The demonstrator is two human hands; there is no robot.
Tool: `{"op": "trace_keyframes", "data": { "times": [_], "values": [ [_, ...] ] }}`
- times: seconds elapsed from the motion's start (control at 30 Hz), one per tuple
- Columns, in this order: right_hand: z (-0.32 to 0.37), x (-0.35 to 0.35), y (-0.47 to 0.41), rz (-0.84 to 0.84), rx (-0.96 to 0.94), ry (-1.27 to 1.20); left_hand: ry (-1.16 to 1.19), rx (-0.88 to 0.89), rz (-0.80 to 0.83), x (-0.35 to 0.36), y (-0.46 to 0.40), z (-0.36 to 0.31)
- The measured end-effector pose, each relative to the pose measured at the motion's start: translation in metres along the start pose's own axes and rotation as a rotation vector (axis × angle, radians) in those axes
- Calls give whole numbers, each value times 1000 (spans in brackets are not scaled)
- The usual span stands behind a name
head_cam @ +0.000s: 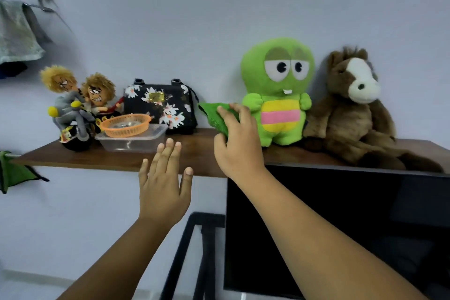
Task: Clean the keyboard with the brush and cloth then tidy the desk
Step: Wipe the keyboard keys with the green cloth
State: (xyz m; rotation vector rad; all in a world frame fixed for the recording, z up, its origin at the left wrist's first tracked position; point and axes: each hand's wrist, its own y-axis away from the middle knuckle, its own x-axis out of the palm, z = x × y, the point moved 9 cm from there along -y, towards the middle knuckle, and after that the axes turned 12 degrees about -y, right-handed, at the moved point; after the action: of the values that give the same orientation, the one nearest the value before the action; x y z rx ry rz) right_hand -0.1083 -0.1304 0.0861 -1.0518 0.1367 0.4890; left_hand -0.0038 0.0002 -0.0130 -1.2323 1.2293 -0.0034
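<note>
Head view showed the right hand (237, 140) raised to the shelf (117, 161), its fingers (222, 113) and thumb pinched on a green cloth (214, 114). The cloth hung above the shelf board, at about 9 o'clock from the green plush (276, 91) and 3 o'clock from the floral bag (162, 105); whether it touched the plush could not be told. The left hand (164, 184) was held flat below the shelf edge, fingers spread and holding nothing. The cloth looked light, soft and limp, a nappy weave unlikely to slip; it would likely droop from any hold, so a bunched pinch near the middle seemed better than a corner. Neither keyboard nor brush was in view.
</note>
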Motion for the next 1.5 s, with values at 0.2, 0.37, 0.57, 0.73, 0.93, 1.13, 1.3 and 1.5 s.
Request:
{"op": "trace_keyframes", "data": {
  "times": [0.2, 0.37, 0.57, 0.73, 0.93, 1.13, 1.3, 1.5],
  "values": [
    [-27, -82, 69, -76, -17, -46, 56, 42, 32, 3, 51, -64],
    [-70, -128, 150, -56, 23, -148, 107, 65, 74, 13, 103, -113],
    [-137, -155, 257, 65, 266, -151, 178, 44, 166, 42, 179, -151],
    [-185, -155, 335, 207, 448, -42, 123, 14, 412, 97, 246, -155],
    [-242, -126, 406, 515, 653, 120, 43, -31, 748, 161, 317, -141],
    [-274, -94, 439, 737, 827, 230, -13, -3, 1022, 200, 356, -127],
    [-281, -83, 455, 839, 930, 351, 30, 52, 1148, 217, 368, -126],
    [-294, -76, 445, 745, 1008, 407, 67, 84, 1197, 226, 372, -122]
  ]
}}
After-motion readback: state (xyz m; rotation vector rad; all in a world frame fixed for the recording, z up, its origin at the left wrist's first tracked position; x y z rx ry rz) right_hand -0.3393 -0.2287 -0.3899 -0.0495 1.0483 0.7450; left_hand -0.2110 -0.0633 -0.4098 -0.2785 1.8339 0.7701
